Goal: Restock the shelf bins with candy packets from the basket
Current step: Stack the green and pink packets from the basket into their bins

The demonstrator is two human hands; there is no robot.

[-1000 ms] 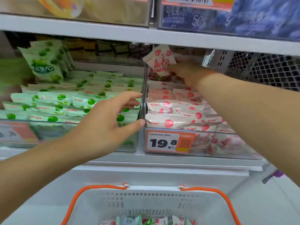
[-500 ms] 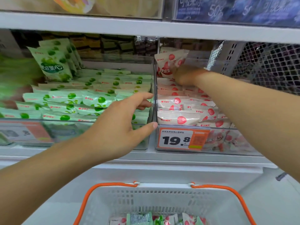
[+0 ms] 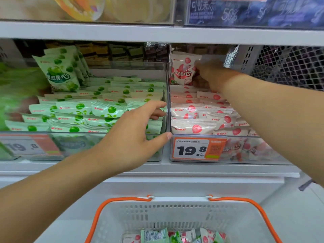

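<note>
A white store shelf carries two clear plastic bins side by side, under a higher shelf of blurred drink packs. The left bin is filled with green candy packets lying flat in rows, with several more standing upright at its back left. The right bin holds pink-and-white packets stacked flat, and an orange price tag reading 19.8 is fixed to its front wall.

The person's left hand grips the near right corner of the left bin, thumb pressed on the front edge and fingers curled over the side wall among the green packets. The right hand reaches deep into the right bin and pinches an upright pink packet at its right edge, holding it on end at the back of the bin against the dividing wall (the fingertips are partly hidden behind the packet).

Below the shelf, a white basket with orange handles sits at the bottom of the view, a few mixed green and pink packets lying in its bottom. A mesh panel stands at the far right.
</note>
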